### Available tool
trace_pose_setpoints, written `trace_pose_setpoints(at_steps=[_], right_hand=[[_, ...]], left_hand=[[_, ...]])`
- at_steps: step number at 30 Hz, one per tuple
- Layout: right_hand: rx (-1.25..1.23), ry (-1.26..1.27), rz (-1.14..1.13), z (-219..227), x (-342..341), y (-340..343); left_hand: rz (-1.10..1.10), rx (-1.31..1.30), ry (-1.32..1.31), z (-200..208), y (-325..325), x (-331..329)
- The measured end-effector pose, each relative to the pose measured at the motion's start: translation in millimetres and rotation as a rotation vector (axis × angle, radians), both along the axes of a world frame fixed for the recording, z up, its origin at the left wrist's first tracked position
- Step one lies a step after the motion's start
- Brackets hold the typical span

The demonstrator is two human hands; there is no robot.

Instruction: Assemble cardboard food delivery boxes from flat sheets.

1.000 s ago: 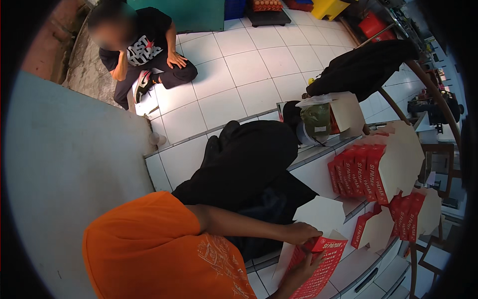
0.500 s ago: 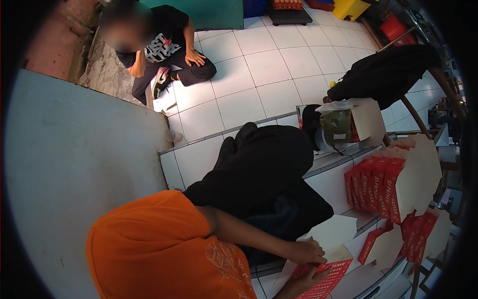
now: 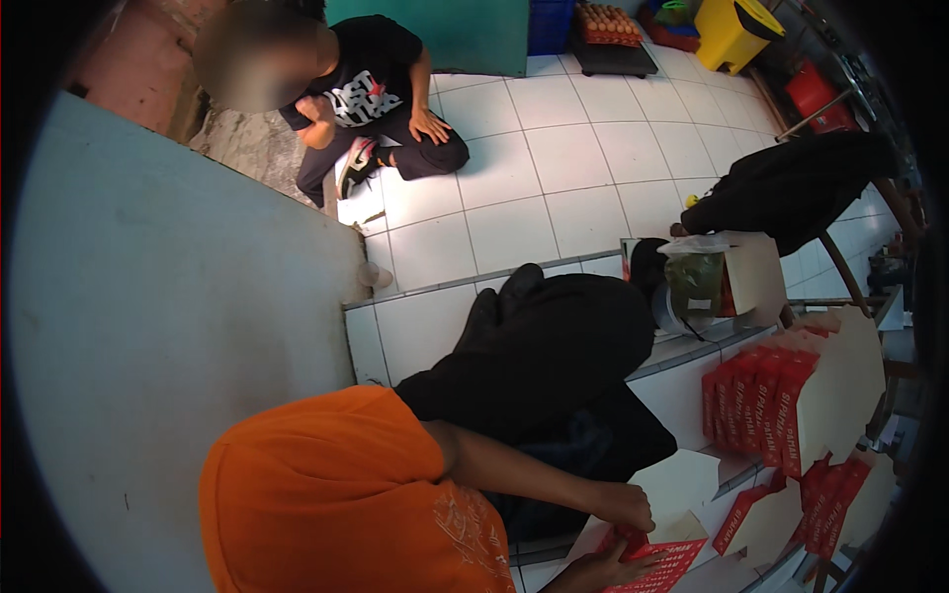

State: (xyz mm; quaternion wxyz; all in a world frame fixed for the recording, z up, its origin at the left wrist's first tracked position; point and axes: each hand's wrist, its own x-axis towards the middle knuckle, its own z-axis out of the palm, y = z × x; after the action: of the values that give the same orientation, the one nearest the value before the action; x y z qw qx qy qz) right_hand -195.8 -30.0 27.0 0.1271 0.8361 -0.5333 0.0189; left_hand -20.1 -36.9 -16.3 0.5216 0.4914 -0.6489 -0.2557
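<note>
A red and white cardboard box (image 3: 672, 565) is held in my lap area, its white flap (image 3: 682, 479) standing up. My left hand (image 3: 623, 505) is closed at the box's near upper edge, its fingertips partly hidden. Lower down, my right hand (image 3: 615, 567) grips the red printed side, with the thumb up by the rim and the fingers along the outside. The lower part of the box runs toward the picture's dark rim. My legs in black trousers (image 3: 554, 331) stretch beside it.
Stacked red and white boxes (image 3: 756, 405) stand at the right, with more boxes (image 3: 835, 499) below them. A bag of green stuff (image 3: 694, 280) sits by an open carton. Another person (image 3: 371, 109) sits at the far left. Eggs (image 3: 608, 25) rest on a black platform.
The whole view has shifted, so everything sits a little farther right and lower. My left hand has closed more tightly at the box's edge; my right hand still holds its side.
</note>
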Motion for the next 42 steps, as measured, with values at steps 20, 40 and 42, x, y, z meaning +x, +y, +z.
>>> trace_pose_setpoints(at_steps=[20, 40, 42], right_hand=[[0.15, -0.097, 0.074, 35.9, 1.8, 14.0], [0.804, -0.545, 0.127, 78.9, 47.9, -157.5], [0.782, -0.49, 0.101, 80.4, 53.9, -153.6]], left_hand=[[-0.354, -0.019, 0.58, -28.4, 10.0, -8.4], [-0.435, 0.29, 0.443, 28.7, 56.6, 37.3], [-0.322, 0.241, 0.417, 20.5, 57.9, 29.0]])
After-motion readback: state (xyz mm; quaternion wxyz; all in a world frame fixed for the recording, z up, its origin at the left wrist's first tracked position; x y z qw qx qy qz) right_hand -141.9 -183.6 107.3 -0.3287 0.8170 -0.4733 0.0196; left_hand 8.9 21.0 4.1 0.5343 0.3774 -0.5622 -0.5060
